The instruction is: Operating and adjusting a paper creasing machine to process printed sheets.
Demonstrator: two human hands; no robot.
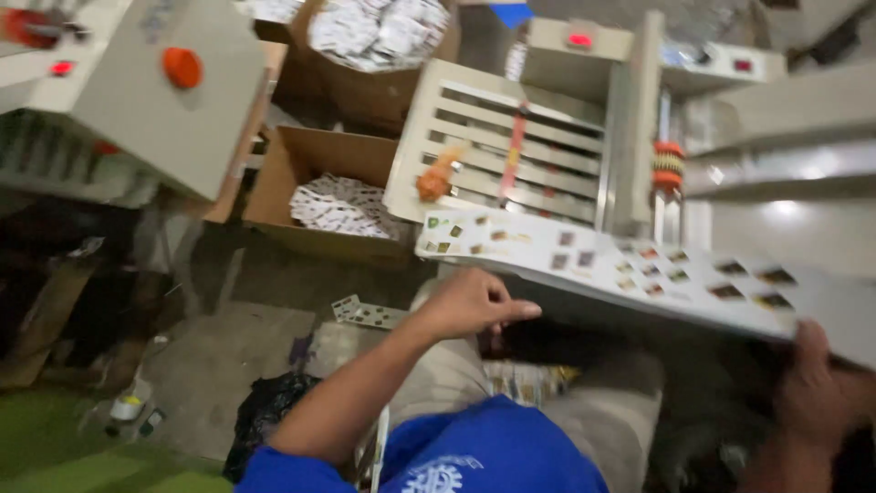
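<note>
Here you are steadying the wide grey printed cardboard sheet (639, 265): right hand (817, 383) fingers pinching its near edge, left hand (470, 301) fingers curling loosely beneath its underside, supporting it level.

Dim workshop view, motion-blurred throughout, with glare at the right.

Light is falling mainly from upper right, glaring white off the pale machine housing (785, 169); the floor (219, 356) and lower left are sinking into shadow. Motion blur is smearing the printed sheet (602, 265), the left hand (470, 304) and the right hand (817, 383). Red indicator lamps (578, 40) are blooming. Straight edges are perhaps bowing slightly toward the corners.
</note>
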